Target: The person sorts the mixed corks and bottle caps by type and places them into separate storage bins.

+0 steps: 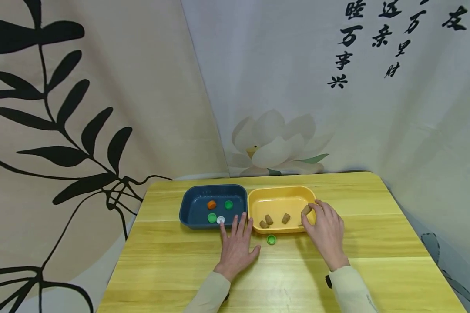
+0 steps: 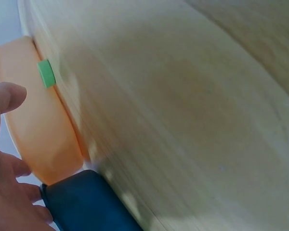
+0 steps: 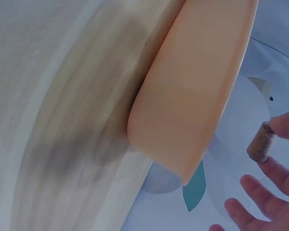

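My right hand (image 1: pixel 326 232) pinches a cork (image 3: pixel 261 142) between thumb and index finger, over the right end of the yellow tray (image 1: pixel 282 191); its other fingers are spread in the right wrist view. More corks (image 1: pixel 286 218) lie on that tray's floor. With fingers extended, my left hand (image 1: pixel 236 252) rests at the near edge of the dark blue tray (image 1: pixel 196 191), close to where the trays meet. Inside the blue tray are an orange cap (image 1: pixel 211 204), two green caps (image 1: pixel 229 204) and a white cap (image 1: pixel 220 220) by the left fingertips.
A loose green cap (image 1: pixel 271 239) lies on the wooden table (image 1: pixel 282 278) just in front of the yellow tray. The trays stand side by side near the table's back edge. Behind them hangs a printed curtain (image 1: pixel 160 87) with leaves, a flower and writing.
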Available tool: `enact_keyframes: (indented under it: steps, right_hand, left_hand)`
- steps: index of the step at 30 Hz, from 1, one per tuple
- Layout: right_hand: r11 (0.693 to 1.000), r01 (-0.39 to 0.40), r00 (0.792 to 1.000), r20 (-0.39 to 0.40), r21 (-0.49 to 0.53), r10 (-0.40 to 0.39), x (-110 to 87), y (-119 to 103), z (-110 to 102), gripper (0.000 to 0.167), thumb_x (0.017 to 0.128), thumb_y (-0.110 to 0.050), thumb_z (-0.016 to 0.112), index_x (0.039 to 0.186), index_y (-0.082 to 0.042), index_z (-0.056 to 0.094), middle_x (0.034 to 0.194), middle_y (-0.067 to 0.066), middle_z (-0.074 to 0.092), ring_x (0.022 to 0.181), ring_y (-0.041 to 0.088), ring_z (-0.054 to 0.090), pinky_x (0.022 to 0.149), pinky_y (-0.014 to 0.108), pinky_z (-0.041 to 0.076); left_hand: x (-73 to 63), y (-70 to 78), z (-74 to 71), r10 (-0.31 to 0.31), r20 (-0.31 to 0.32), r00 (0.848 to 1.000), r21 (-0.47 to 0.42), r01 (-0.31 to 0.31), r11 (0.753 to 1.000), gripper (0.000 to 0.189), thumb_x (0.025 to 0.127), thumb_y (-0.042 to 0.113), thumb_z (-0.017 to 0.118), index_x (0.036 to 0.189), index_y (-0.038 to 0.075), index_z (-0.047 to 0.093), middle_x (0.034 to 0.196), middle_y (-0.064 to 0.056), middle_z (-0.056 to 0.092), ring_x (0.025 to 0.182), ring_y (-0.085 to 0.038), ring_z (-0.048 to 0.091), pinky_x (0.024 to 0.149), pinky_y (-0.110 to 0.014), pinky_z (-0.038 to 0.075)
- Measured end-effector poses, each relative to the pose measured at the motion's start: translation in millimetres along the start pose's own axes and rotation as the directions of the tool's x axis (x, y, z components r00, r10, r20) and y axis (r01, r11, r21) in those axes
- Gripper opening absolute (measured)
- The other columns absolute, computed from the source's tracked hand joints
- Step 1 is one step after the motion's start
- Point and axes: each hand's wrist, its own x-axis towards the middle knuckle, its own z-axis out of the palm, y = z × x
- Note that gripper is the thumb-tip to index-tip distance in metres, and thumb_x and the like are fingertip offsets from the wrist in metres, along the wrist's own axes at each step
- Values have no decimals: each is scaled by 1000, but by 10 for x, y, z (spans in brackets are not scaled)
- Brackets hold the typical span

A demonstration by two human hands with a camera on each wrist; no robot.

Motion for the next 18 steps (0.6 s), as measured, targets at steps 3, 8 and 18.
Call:
enact_keyframes:
  steps: [3,8,18]
  right_hand:
    - [999,-41,998,47,0,40,62,-13,48,40,91,-29,76,119,-1,72,135,20,63,122,46,57,92,70,46]
    - [997,-73,992,103,10,72,169,-16,158,40,94,-29,73,122,-1,71,136,21,62,127,46,54,95,72,43]
    - [995,-88,976,195,-40,94,291,68,341,36,96,-26,71,120,1,71,139,25,59,136,50,44,100,75,37]
  left_hand:
    - [-3,6,3,-1,2,1000,1,1,1000,87,93,61,64,163,17,36,172,-9,20,157,-36,19,115,-77,16]
    - [0,2,5,-2,2,1000,-1,2,1000,87,94,60,64,163,17,35,172,-9,20,157,-36,18,115,-77,14]
    - [4,-16,30,11,-25,1000,3,-11,1000,86,93,59,65,162,16,38,171,-10,23,156,-37,21,114,-78,16]
